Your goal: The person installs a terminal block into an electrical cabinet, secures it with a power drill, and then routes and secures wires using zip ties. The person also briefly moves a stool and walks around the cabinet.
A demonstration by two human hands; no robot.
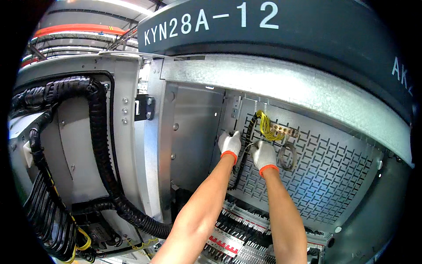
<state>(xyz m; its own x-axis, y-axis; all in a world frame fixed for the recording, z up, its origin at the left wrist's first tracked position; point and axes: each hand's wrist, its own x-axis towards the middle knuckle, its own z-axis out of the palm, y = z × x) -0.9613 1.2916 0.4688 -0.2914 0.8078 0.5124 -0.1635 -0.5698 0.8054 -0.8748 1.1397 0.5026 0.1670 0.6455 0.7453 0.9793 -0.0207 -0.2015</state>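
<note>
My left hand [230, 143], in a white glove with an orange cuff, is inside the metal cabinet, left of a black-wrapped wire bundle [249, 132]. Its fingers are closed; what they grip, if anything, is too small to tell. On the bundle's other side, my right hand [264, 155], gloved alike, has its fingers curled together beside a thin strand whose kind is unclear. Yellow-green wires [265, 126] fan from the bundle's top to a brass terminal bar [281, 129] just above this hand. A greyish loop [288, 157] hangs right of it.
A slotted metal mounting plate [325, 176] backs the compartment. Below my forearms lie rows of terminal blocks and breakers with red levers [223, 245]. The open cabinet door [79, 145] at left carries thick black corrugated cable. A galvanized crossbeam [263, 81] spans the top.
</note>
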